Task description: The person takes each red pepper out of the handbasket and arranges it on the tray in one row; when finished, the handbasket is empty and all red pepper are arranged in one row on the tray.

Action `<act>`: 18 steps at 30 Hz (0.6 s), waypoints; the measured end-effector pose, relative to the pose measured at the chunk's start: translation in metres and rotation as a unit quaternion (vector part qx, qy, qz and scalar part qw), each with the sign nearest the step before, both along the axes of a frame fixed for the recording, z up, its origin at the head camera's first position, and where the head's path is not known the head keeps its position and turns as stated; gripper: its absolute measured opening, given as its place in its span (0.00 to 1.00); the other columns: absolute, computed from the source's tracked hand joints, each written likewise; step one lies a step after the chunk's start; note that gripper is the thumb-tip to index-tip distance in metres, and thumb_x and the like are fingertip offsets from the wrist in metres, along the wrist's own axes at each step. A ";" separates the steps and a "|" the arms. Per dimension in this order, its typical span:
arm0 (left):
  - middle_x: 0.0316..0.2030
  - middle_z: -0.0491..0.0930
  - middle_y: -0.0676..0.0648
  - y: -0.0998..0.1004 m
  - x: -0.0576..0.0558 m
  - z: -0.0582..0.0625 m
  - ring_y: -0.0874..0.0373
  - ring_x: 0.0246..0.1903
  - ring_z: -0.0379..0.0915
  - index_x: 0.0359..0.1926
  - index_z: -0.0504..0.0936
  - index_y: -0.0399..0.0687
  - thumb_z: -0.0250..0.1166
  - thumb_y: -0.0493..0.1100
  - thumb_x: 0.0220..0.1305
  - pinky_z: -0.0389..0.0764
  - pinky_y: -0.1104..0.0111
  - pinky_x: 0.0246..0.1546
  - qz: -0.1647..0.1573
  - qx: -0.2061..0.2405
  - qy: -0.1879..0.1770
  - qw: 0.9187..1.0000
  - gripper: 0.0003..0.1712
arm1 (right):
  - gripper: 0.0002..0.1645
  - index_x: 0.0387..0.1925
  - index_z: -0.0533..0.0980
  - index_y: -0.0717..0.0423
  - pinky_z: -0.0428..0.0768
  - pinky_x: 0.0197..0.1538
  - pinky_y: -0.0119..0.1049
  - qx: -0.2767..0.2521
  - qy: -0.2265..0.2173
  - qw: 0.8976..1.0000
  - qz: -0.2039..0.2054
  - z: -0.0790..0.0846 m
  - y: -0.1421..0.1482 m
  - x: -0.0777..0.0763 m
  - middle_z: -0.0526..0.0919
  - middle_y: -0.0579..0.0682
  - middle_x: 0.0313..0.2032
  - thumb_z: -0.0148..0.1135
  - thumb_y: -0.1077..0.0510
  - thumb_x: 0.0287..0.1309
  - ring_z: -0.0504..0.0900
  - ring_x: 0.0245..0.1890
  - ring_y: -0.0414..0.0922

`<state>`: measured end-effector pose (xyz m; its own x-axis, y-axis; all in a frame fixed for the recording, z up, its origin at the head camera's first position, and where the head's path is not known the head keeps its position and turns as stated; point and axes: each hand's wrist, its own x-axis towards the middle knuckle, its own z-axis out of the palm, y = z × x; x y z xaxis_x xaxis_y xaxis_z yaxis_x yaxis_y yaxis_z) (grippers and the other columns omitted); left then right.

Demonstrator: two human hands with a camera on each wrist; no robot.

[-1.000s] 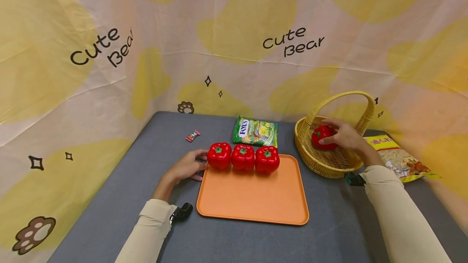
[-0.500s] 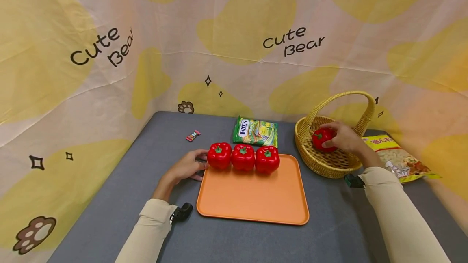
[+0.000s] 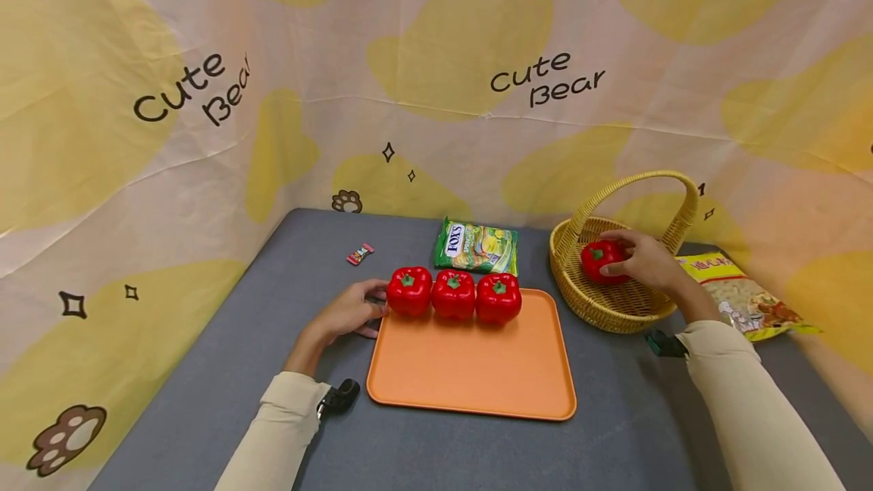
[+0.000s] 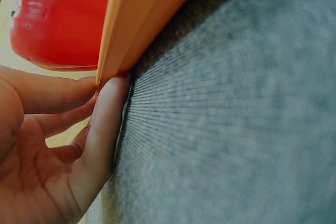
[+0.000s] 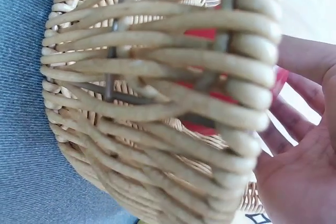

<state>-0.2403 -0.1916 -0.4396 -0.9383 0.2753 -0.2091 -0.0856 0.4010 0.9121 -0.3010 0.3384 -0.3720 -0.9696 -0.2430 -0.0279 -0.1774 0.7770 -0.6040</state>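
Note:
Three red toy bell peppers, the left one [image 3: 408, 292], the middle one [image 3: 453, 295] and the right one [image 3: 499, 298], stand in a row along the far edge of an orange tray [image 3: 470, 370]. My left hand [image 3: 350, 311] is at the tray's far left corner; in the left wrist view its fingertips [image 4: 113, 90] pinch the rim, beside a pepper [image 4: 60, 22]. My right hand [image 3: 648, 260] reaches over the rim of a wicker basket [image 3: 607, 317] and grips another red bell pepper [image 3: 600, 260] inside it. In the right wrist view the basket's wall [image 5: 157, 72] mostly hides that pepper.
Behind the tray lies a green Fox's candy bag [image 3: 477, 246], with a small wrapped candy [image 3: 360, 253] to its left. A yellow food packet [image 3: 743, 294] lies right of the basket, beneath my right forearm. The basket's tall handle [image 3: 634, 180] arches over it.
My right hand has shifted slightly toward me inside the basket, with the pepper still in its fingers. The left hand, the tray and the three peppers have stayed put.

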 end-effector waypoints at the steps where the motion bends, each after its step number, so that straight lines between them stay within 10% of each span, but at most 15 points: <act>1: 0.62 0.74 0.33 0.000 0.000 0.000 0.47 0.51 0.80 0.75 0.68 0.35 0.61 0.35 0.72 0.92 0.57 0.36 0.000 -0.001 0.000 1.000 0.32 | 0.44 0.75 0.67 0.64 0.79 0.62 0.62 -0.003 0.004 1.000 0.001 0.000 0.001 0.001 0.72 0.74 0.67 0.75 0.54 0.63 0.75 0.62 0.70; 18: 0.63 0.74 0.33 0.000 -0.001 -0.001 0.46 0.52 0.81 0.76 0.67 0.34 0.61 0.35 0.72 0.92 0.57 0.37 0.002 0.002 -0.004 1.000 0.33 | 0.45 0.72 0.69 0.68 0.77 0.56 0.65 -0.001 0.064 0.997 -0.036 -0.002 0.009 0.035 0.68 0.72 0.64 0.74 0.46 0.64 0.72 0.60 0.68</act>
<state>-0.2414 -0.1912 -0.4404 -0.9376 0.2728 -0.2156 -0.0945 0.3969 0.9130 -0.2659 0.3475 -0.3743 -0.9801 -0.1730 0.0972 -0.1970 0.7895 -0.5812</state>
